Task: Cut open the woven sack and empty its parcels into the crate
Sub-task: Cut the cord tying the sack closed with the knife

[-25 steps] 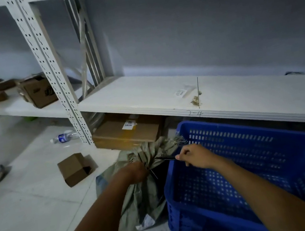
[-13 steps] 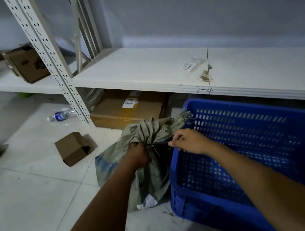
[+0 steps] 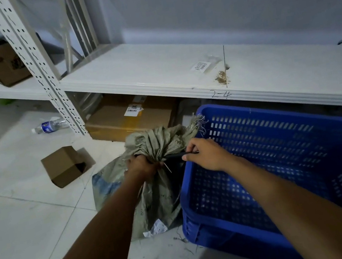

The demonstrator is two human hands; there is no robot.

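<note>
A grey-green woven sack [image 3: 154, 199] stands on the floor against the left wall of a blue perforated crate [image 3: 275, 113]. Its neck is gathered and tied, with frayed ends fanning out above. My left hand [image 3: 142, 166] is clenched around the neck just below the tie. My right hand [image 3: 205, 155] holds a thin dark blade [image 3: 178, 155] level, its tip at the tied neck. The crate's inside looks empty where I can see it. The parcels are hidden inside the sack.
A white shelf [image 3: 156, 73] runs just behind the crate, with a perforated upright post [image 3: 46, 82] at left. A flat cardboard box [image 3: 128, 120] lies under the shelf. A small open carton [image 3: 66, 166] and a plastic bottle [image 3: 50, 126] lie on the tiled floor.
The view has tilted down and drawn closer to the sack. My left hand keeps its hold on the neck. The blade in my right hand shows again, pointing at the tie.
</note>
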